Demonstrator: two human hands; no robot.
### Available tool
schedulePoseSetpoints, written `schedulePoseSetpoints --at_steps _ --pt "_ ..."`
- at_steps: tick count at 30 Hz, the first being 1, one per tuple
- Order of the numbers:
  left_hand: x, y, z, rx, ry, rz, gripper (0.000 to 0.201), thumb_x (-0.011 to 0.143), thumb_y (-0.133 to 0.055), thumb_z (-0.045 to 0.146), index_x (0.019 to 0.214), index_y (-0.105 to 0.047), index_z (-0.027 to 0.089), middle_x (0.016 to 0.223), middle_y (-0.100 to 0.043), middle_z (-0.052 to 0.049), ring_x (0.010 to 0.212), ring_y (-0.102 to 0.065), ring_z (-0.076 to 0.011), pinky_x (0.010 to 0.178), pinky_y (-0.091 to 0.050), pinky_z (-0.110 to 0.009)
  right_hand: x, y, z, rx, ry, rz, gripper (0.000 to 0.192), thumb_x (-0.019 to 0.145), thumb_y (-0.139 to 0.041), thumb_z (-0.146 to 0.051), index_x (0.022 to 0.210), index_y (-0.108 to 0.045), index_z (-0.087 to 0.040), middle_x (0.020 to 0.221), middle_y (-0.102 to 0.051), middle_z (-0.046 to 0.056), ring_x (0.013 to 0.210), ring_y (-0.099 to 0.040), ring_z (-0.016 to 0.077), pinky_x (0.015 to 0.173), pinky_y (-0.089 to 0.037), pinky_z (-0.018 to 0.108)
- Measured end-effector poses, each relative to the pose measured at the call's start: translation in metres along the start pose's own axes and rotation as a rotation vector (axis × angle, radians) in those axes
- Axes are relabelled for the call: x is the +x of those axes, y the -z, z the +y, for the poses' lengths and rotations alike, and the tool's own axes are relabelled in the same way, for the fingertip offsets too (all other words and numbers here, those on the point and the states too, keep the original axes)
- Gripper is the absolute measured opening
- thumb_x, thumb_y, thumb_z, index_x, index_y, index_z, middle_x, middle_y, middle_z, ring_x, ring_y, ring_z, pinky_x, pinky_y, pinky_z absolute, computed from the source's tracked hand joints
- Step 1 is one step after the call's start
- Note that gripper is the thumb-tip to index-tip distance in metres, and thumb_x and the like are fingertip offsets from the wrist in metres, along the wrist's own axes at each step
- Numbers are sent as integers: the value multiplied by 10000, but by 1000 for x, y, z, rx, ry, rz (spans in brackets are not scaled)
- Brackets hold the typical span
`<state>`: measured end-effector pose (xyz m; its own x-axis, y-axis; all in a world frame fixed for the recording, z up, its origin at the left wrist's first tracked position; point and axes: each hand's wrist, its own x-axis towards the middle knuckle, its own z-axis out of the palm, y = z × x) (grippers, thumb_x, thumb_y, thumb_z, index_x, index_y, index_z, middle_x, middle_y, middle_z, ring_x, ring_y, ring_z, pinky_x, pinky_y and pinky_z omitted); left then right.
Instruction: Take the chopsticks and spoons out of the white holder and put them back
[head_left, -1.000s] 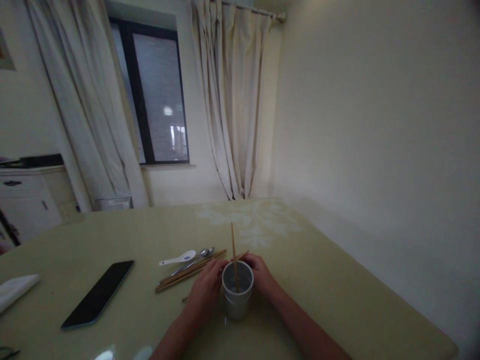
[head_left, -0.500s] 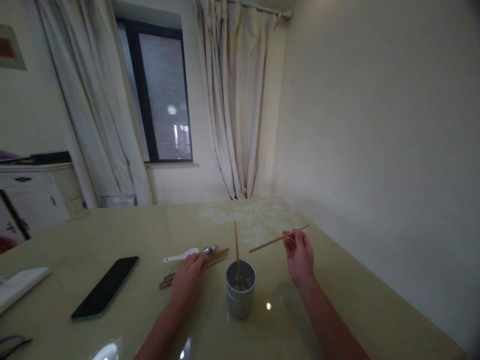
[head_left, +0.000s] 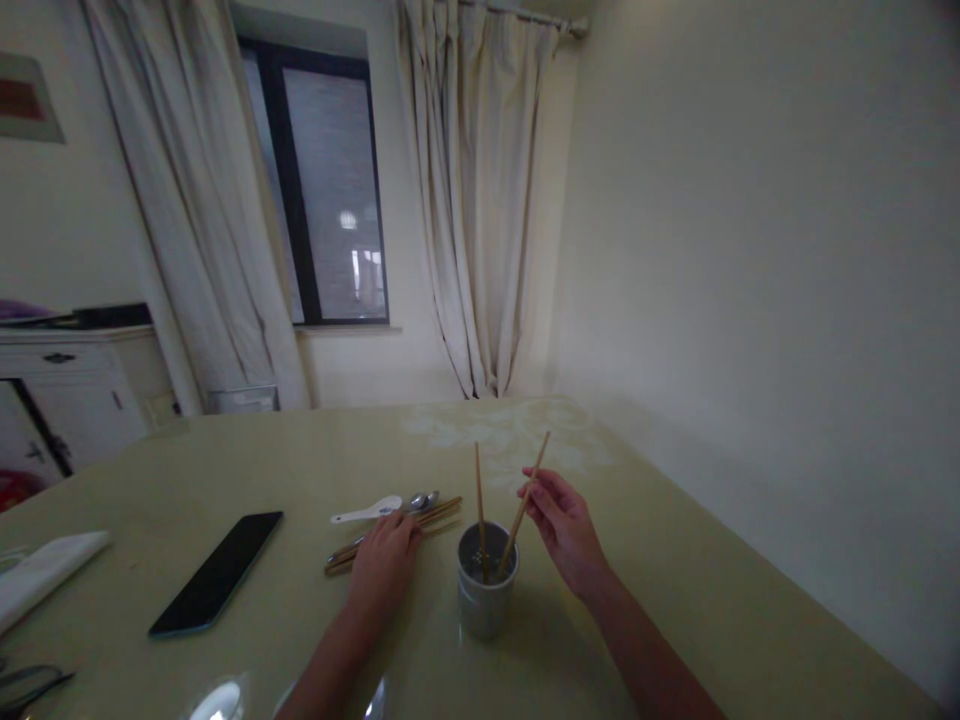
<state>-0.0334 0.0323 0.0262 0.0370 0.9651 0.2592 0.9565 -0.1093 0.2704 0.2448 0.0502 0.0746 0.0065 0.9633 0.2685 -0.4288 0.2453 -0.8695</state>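
My right hand (head_left: 566,525) pinches a wooden chopstick (head_left: 537,462) that slants down, its lower end inside a grey cup (head_left: 484,608). Another chopstick (head_left: 479,490) stands in the same cup, leaning on its own. Left of the cup, my left hand (head_left: 386,560) rests with bent fingers over a pile of chopsticks (head_left: 442,510); one chopstick (head_left: 442,528) lies slightly apart from the others and runs to its fingertips. The fingers partly hide the pile. A white spoon (head_left: 367,511) and metal spoons (head_left: 424,500) lie by that hand.
A black phone (head_left: 217,575) lies on the table (head_left: 300,460), left of the pile. Farther left are a white object (head_left: 49,575) and dark-framed glasses (head_left: 34,685). A wall (head_left: 750,400) runs along the table's right side; a window (head_left: 334,200) and curtains (head_left: 480,200) are behind.
My right hand has moved left to the cup and tilted its chopstick from nearly level to steep, the lower end now inside. One chopstick by my left hand has come away from the pile.
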Motion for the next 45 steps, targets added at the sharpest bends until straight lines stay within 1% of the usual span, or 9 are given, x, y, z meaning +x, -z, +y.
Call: schedulePoseSetpoints --at_steps 5,18,22,25,28,33,36,41,45 --pt "-2 -4 4 21 -37 21 272 1016 -462 219 994 -733 212 1130 -734 -106 1126 -657 -285 982 -490 -397 -7 -9 5 -295 19 -132 457 827 -831 -538 1138 -836 -204 853 -790 64 736 -644 185 715 -546 327" --pt "-4 -1 8 -3 -23 3 269 1010 -445 197 1035 -713 203 1189 -731 -125 1184 -641 -302 1024 -487 -455 -12 -16 18 -314 -11 -75 430 780 -856 -588 949 -814 -195 823 -760 58 761 -685 220 717 -540 326" --pt "-2 -4 15 -209 -69 52 285 1031 -426 241 1057 -708 213 1183 -732 -113 1089 -691 -275 991 -527 -432 -9 -13 32 -323 -67 -45 494 817 -779 -669 913 -797 -185 782 -723 42 696 -652 198 655 -515 306" --pt "-3 -7 26 -439 -101 112 271 1029 -454 305 1052 -713 229 1156 -724 -103 1024 -708 -254 941 -565 -404 -5 -11 48 -318 -143 -67 478 723 -862 -627 876 -794 -180 822 -763 61 776 -707 242 731 -549 344" --pt "-6 -8 37 -617 -210 71 246 1000 -500 282 1034 -739 231 1097 -719 -103 1029 -700 -244 926 -577 -371 -5 -12 61 -283 -199 -115 435 633 -927 -530 859 -797 -182 838 -791 70 815 -739 276 779 -570 386" --pt "-7 -7 41 -722 -302 12 273 978 -521 240 1114 -759 239 1127 -736 -109 1066 -690 -238 952 -564 -355 -3 -14 62 -268 -180 -180 419 659 -908 -549 820 -789 -182 821 -793 71 811 -742 275 773 -573 386" --pt "-1 -5 27 -684 -235 45 302 1017 -487 325 1136 -751 239 1124 -765 -101 1049 -712 -245 953 -565 -371 4 -8 48 -300 -97 -89 507 721 -842 -673 836 -758 -186 833 -788 79 777 -728 252 692 -555 346" --pt "6 3 -10 -365 -17 135 284 1005 -482 302 1038 -749 208 1075 -767 -108 1049 -704 -282 972 -544 -413 18 19 10 -254 206 299 541 797 -774 -726 909 -659 -209 850 -800 70 702 -700 188 658 -552 303" --pt "4 9 -27 -136 65 51 235 976 -514 206 1025 -743 195 1128 -743 -98 1116 -666 -274 1018 -496 -399 21 34 -6 -23 182 477 531 744 -846 -674 920 -625 -225 706 -763 4 576 -636 136 578 -527 245"
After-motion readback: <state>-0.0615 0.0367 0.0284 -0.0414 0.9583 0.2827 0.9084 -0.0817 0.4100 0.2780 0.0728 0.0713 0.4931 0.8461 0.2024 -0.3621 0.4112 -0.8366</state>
